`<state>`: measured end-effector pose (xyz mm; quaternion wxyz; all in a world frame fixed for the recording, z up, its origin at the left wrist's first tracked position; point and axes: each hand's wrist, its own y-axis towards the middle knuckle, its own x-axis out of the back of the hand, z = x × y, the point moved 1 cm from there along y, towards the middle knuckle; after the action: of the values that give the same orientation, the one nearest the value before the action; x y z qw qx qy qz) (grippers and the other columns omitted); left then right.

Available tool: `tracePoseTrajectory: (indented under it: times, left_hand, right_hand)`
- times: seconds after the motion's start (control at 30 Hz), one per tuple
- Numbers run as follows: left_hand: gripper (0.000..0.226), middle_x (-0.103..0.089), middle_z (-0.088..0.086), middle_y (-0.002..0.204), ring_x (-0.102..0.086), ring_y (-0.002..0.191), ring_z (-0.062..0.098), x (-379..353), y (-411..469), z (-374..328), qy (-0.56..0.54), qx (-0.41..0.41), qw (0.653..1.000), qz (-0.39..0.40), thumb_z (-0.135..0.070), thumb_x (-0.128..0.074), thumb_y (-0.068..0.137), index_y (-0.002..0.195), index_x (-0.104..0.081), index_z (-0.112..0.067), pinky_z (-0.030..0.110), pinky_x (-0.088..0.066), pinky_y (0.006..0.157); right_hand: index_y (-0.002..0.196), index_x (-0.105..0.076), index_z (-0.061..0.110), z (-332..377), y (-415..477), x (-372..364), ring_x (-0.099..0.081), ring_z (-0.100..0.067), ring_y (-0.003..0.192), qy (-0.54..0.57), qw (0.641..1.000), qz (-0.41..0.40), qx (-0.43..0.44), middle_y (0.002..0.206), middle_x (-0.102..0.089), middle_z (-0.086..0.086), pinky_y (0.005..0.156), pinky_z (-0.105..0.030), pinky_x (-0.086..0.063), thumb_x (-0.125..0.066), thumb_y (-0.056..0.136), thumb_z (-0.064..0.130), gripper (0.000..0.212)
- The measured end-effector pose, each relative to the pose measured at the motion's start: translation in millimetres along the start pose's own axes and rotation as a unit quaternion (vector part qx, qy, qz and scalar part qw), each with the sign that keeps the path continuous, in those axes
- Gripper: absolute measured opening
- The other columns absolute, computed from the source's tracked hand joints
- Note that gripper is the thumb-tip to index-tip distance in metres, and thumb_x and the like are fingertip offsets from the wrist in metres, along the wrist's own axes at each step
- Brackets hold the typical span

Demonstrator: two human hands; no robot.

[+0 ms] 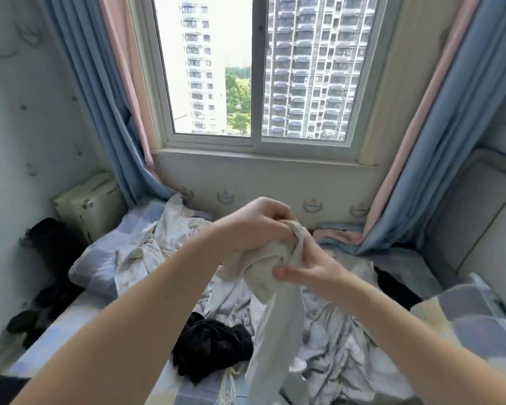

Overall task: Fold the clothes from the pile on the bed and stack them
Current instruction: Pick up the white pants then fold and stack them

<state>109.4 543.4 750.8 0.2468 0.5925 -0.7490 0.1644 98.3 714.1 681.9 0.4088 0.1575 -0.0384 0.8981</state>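
head view: left hand (253, 226) curls its fingers round the bunched top of a pale garment (264, 270), held up at the centre above the bed (79, 314). right hand (310, 266) pinches the same cloth from 3 o'clock, thumb pressed on it. the garment's tail hangs toward 6 o'clock over the crumpled pile (333, 331), a black garment (210, 346) lying at 7 o'clock.
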Motion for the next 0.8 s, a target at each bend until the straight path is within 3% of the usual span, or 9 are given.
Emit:
tracePoseTrajectory:
  times: [0.07, 0.13, 0.23, 0.3, 0.4, 0.5, 0.63, 0.7, 0.8]
  left_hand:
    - [0.013, -0.065, 0.001, 0.079, -0.058, 0.074, 0.011, -7.7, 2.8, 0.8, -0.052, -0.03, 0.997, -0.04, -0.011, -0.072, 0.075, 0.088, -0.073, -0.008, 0.03, -0.049, 0.07]
    - [0.01, -0.069, -0.001, 0.081, -0.061, 0.075, 0.009, -8.2, 7.3, 9.4, -0.042, -0.049, 0.993, -0.103, -0.004, -0.072, 0.083, 0.088, -0.074, -0.012, 0.03, -0.052, 0.074]
    - [0.02, -0.076, -0.001, 0.095, -0.068, 0.086, 0.013, -22.4, 13.2, 40.0, -0.054, -0.042, 0.987, -0.148, -0.006, -0.067, 0.091, 0.1, -0.076, -0.02, 0.034, -0.055, 0.085]
    - [0.023, -0.074, 0.006, 0.103, -0.065, 0.091, 0.02, -42.4, 9.1, 58.8, -0.142, -0.015, 0.985, -0.1, -0.02, -0.062, 0.094, 0.114, -0.072, -0.024, 0.039, -0.054, 0.087]
    - [0.039, -0.068, 0.003, 0.126, -0.063, 0.115, 0.015, -78.2, -6.8, 71.5, -0.237, 0.033, 0.97, 0.04, -0.04, -0.058, 0.098, 0.134, -0.058, -0.025, 0.031, -0.05, 0.098]
    - [0.055, -0.066, 0.008, 0.129, -0.063, 0.12, 0.02, -115.5, -19.9, 75.2, -0.274, 0.005, 0.956, 0.102, -0.018, -0.071, 0.091, 0.141, -0.05, -0.017, 0.031, -0.052, 0.096]
    - [0.044, -0.071, 0.008, 0.111, -0.067, 0.107, 0.029, -143.8, -21.4, 84.0, -0.209, 0.003, 0.977, 0.027, -0.032, -0.076, 0.079, 0.12, -0.065, -0.019, 0.051, -0.055, 0.093]
    - [0.026, -0.074, 0.005, 0.102, -0.069, 0.099, 0.03, -144.7, -21.5, 88.0, -0.186, 0.007, 0.982, -0.027, -0.032, -0.071, 0.083, 0.107, -0.07, -0.022, 0.054, -0.055, 0.088]
    - [0.009, -0.075, 0.002, 0.092, -0.071, 0.088, 0.019, -134.6, -25.3, 92.1, -0.238, 0.053, 0.964, -0.104, -0.012, -0.068, 0.092, 0.099, -0.071, -0.018, 0.039, -0.058, 0.076]
  right_hand:
    - [0.119, -0.064, 0.033, -17.3, -7.3, -11.0, -0.068, -0.015, 0.105, 0.03, 0.997, -0.057, -0.036, 0.109, -0.073, 0.007, 0.095, -0.043, -0.055, -0.08, 0.073, 0.051, 0.052]
    - [0.103, -0.071, 0.018, -30.8, -14.8, -13.3, -0.066, -0.018, 0.082, 0.035, 0.992, -0.107, -0.062, 0.088, -0.072, -0.003, 0.079, -0.045, -0.053, -0.074, 0.087, 0.041, 0.029]
    - [0.093, -0.07, 0.013, -37.2, -26.1, -9.4, -0.052, -0.017, 0.068, 0.093, 0.976, -0.185, -0.068, 0.073, -0.058, -0.003, 0.068, -0.039, -0.04, -0.068, 0.091, 0.041, 0.029]
    - [0.09, -0.071, 0.018, -34.5, -32.9, -5.9, -0.053, -0.018, 0.068, 0.115, 0.969, -0.209, -0.066, 0.073, -0.06, -0.002, 0.068, -0.04, -0.041, -0.064, 0.093, 0.043, 0.026]
    - [0.089, -0.071, 0.02, -22.7, -39.3, 2.5, -0.063, -0.023, 0.076, 0.056, 0.968, -0.24, -0.051, 0.086, -0.068, -0.007, 0.074, -0.042, -0.051, -0.06, 0.099, 0.041, 0.026]
    - [0.086, -0.07, 0.014, -11.0, -42.4, 17.6, -0.066, -0.022, 0.08, -0.079, 0.963, -0.251, -0.051, 0.091, -0.065, -0.008, 0.074, -0.039, -0.054, -0.064, 0.096, 0.041, 0.029]
    - [0.086, -0.075, 0.01, -10.6, -48.5, 27.9, -0.065, -0.011, 0.069, -0.076, 0.969, -0.225, -0.066, 0.076, -0.071, -0.002, 0.065, -0.033, -0.053, -0.074, 0.09, 0.027, 0.017]
    - [0.099, -0.074, 0.009, -20.0, -53.9, 24.5, -0.072, -0.014, 0.081, 0.005, 0.962, -0.265, -0.065, 0.087, -0.076, -0.003, 0.073, -0.032, -0.061, -0.075, 0.09, 0.017, 0.012]
    - [0.13, -0.056, 0.022, -49.6, -69.1, 17.3, -0.067, -0.01, 0.109, 0.069, 0.947, -0.307, -0.068, 0.12, -0.067, 0.002, 0.089, -0.03, -0.057, -0.077, 0.088, 0.027, 0.047]
